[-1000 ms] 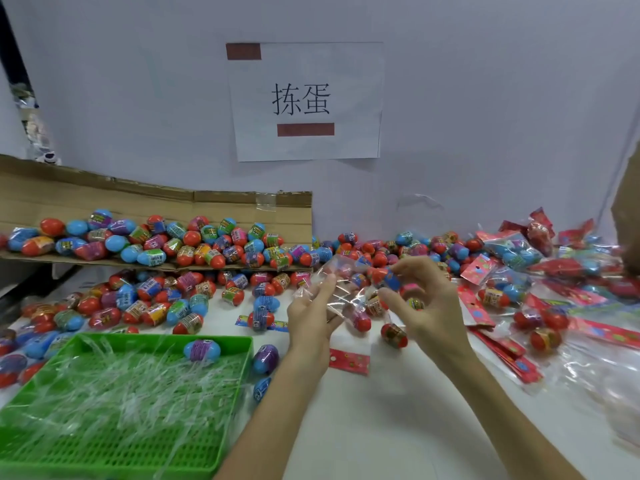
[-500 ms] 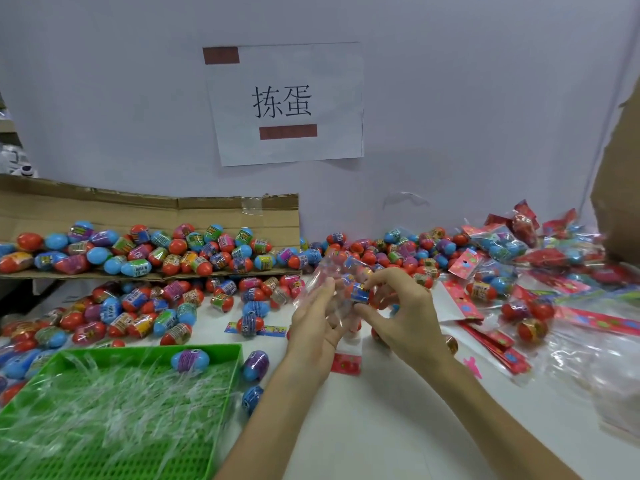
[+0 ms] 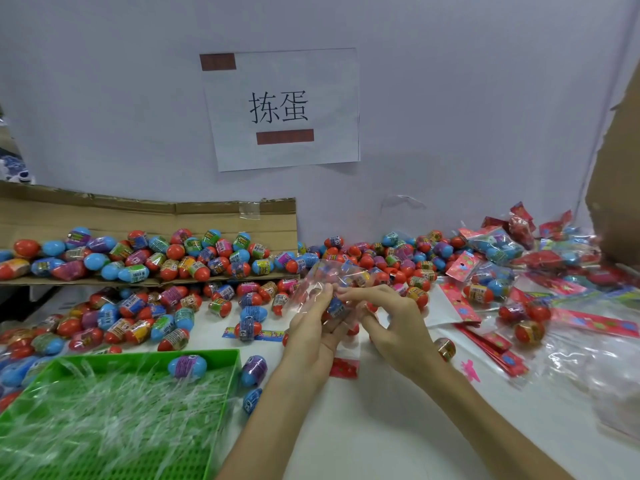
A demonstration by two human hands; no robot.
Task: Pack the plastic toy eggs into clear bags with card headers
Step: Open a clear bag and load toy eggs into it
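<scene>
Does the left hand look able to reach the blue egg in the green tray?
Probably yes: the blue egg lies uncovered near the far rim of the green tray, with nothing between, though the left hand is gripping the clear bag.

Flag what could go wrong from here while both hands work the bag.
1. The bag is thin and crumpled between the left hand and right hand; the egg at their fingers could slip out and drop.
2. A loose egg lies by the right wrist; a forearm move might send it rolling.
3. The card lies under the hands and could be swept aside.
</scene>
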